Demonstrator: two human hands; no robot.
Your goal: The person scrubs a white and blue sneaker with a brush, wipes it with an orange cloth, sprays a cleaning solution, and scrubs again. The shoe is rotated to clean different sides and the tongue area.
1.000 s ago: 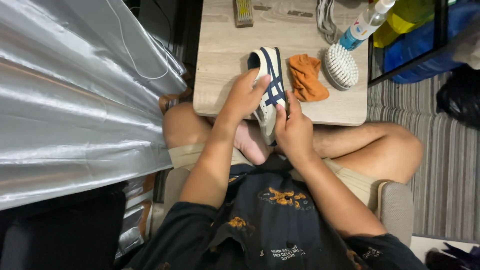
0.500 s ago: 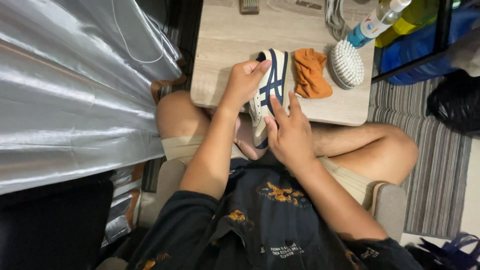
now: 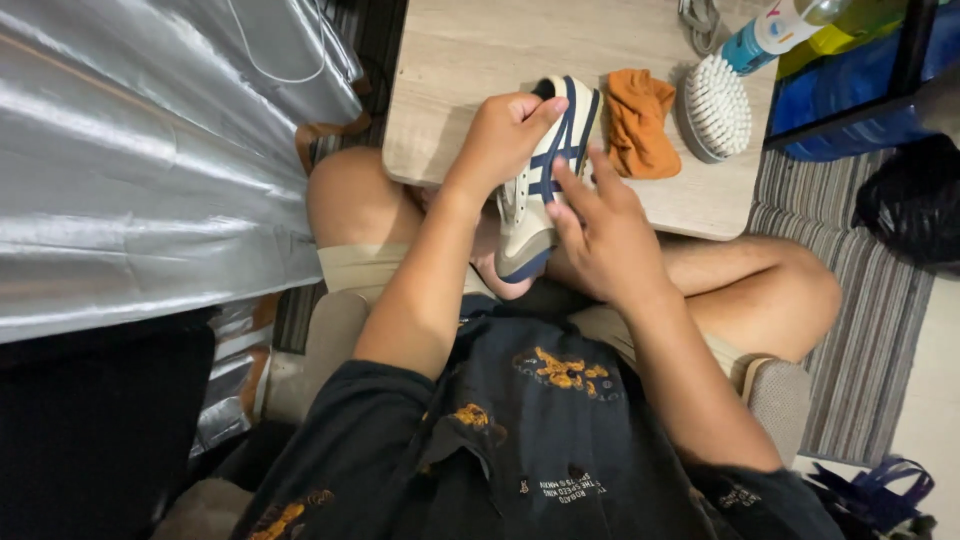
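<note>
A white sneaker with dark blue stripes is held over the near edge of a low wooden table, its toe pointing down toward my crossed legs. My left hand grips the shoe's upper and heel end from the left. My right hand supports it from the right, fingers spread against the striped side. An orange cloth lies on the table just right of the shoe. A white scrub brush rests beside the cloth, bristles up.
A blue-capped spray bottle lies at the table's far right next to a blue bag. Shiny silver fabric fills the left. A striped rug and a black bag lie to the right.
The view has shifted slightly. My right hand's fingers have spread out along the shoe's striped side, and the shoe has tilted a little more upright between both hands.
</note>
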